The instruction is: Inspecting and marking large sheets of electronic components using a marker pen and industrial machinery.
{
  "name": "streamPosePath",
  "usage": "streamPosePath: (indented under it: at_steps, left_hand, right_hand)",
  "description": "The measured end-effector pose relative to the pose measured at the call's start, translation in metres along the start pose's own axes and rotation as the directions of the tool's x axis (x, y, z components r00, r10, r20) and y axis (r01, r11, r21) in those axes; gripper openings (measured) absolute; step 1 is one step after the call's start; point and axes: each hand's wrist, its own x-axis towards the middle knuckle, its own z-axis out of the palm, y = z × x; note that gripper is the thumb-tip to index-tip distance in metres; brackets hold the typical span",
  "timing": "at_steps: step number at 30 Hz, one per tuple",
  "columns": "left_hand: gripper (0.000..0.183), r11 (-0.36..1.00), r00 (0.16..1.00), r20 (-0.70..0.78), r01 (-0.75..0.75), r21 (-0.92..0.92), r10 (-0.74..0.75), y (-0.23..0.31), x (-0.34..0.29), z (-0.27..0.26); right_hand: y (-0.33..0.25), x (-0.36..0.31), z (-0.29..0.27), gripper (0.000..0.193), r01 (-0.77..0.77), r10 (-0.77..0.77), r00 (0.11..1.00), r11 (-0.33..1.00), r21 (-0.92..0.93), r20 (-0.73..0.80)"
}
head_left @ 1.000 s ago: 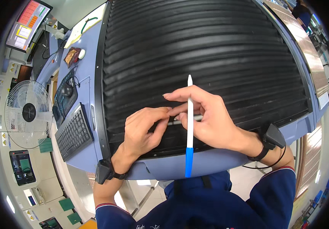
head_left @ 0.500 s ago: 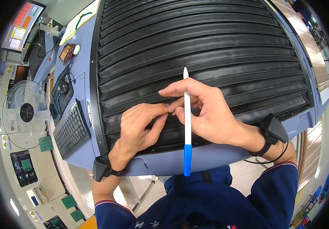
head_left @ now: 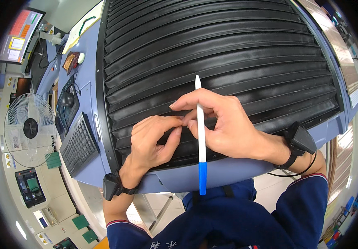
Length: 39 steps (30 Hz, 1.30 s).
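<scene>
I see white-lettered navy shirt [head_left: 229,220] before black cover [head_left: 220,54]. Over cover's near edge: right hand [head_left: 229,130] gripping white pen [head_left: 202,141] (blue cap [head_left: 203,178] shirtward); left hand [head_left: 150,137] touching right, grip I can't tell. Far left of cover: screen [head_left: 21,35], text too small.

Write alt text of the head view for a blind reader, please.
The right hand holds a white-and-blue pen close to the left hand, above a black pleated cover, with a keyboard to the left.

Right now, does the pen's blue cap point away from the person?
No, the white pen in the right hand has its blue cap toward the person's body.
</scene>
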Motion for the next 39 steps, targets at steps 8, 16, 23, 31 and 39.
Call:
streamPosePath:
  at_steps: [8,16,23,31,39]
  left_hand:
    - [0.017,0.999,0.999,0.024,0.035,0.02,-0.035,-0.0015,-0.0028,0.0012]
    - [0.02,0.999,0.999,0.016,0.027,0.038,-0.028,-0.002,-0.0036,0.0009]
    - [0.019,1.0,0.999,0.05,0.014,0.022,-0.015,-0.0034,-0.0032,-0.0003]
    - [0.017,1.0,0.999,0.035,0.019,0.015,-0.02,-0.0036,-0.0043,0.0001]
    - [0.018,0.999,1.0,0.013,0.017,0.037,-0.018,-0.0018,-0.0042,0.0011]
  right_hand:
    - [0.0068,-0.0003,0.003,0.038,0.132,-0.135,0.991,0.987,-0.094,-0.025]
    - [0.007,0.0005,0.0039,0.035,0.185,-0.192,0.98,0.975,-0.123,-0.05]
    - [0.0071,0.0001,0.0046,0.034,0.161,-0.166,0.985,0.98,-0.116,-0.037]
    - [0.0078,0.0002,0.0047,0.034,0.176,-0.18,0.983,0.977,-0.12,-0.026]
    - [0.0062,-0.0006,0.0043,0.034,0.154,-0.158,0.987,0.981,-0.114,-0.026]
